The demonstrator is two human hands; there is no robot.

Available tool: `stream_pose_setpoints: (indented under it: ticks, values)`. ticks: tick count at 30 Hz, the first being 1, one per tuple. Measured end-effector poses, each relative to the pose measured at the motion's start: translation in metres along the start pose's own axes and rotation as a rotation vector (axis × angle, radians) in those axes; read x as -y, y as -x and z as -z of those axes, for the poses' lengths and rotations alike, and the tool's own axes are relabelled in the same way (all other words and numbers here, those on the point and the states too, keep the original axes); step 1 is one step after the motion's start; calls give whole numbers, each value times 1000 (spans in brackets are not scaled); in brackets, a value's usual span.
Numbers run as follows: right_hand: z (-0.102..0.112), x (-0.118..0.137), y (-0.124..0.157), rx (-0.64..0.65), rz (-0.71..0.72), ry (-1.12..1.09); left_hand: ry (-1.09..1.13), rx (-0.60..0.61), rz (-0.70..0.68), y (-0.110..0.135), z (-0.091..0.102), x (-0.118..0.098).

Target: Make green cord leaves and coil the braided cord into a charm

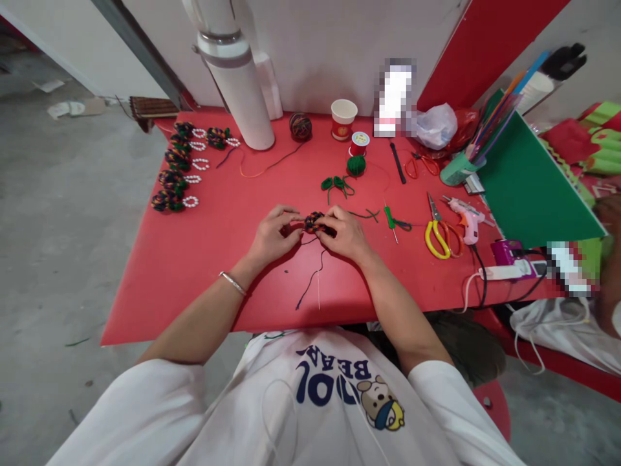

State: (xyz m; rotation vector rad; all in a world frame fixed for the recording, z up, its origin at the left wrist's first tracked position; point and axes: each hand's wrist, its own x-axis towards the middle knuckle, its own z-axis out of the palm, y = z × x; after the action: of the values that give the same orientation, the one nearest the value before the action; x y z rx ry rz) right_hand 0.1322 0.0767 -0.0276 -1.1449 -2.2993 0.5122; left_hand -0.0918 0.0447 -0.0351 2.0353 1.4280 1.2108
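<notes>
Between both hands, just above the red table [204, 278], is a small crocheted piece [314, 222] in dark multicoloured yarn. My left hand [277, 234] pinches its left edge with thumb and fingers. On the other side my right hand [343, 232] is closed on the right edge, its fingers covering part of it. A dark yarn tail runs down from the piece toward me, with a thin needle [319, 290] lying beside it on the table. Green crocheted leaves [337, 184] and a green-handled crochet hook [391, 219] lie beyond and to the right.
Finished yarn pieces with white beads [169, 199] line the left edge. At the back stand a multicoloured yarn ball [301, 127], paper cup [343, 120], thread spool [359, 142] and green yarn ball [356, 166]. Scissors [438, 239], a glue gun [469, 220] and power strip [504, 271] occupy the right.
</notes>
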Motion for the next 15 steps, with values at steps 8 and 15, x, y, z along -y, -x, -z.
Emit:
stream_pose_setpoints:
  ticks: [8,15]
  values:
    - [-1,0,1,-2,4,-14,-121,140,-136,-5,-3,5]
    - [12,3,0,25,-15,-104,-230,209,-201,-10,-7,4]
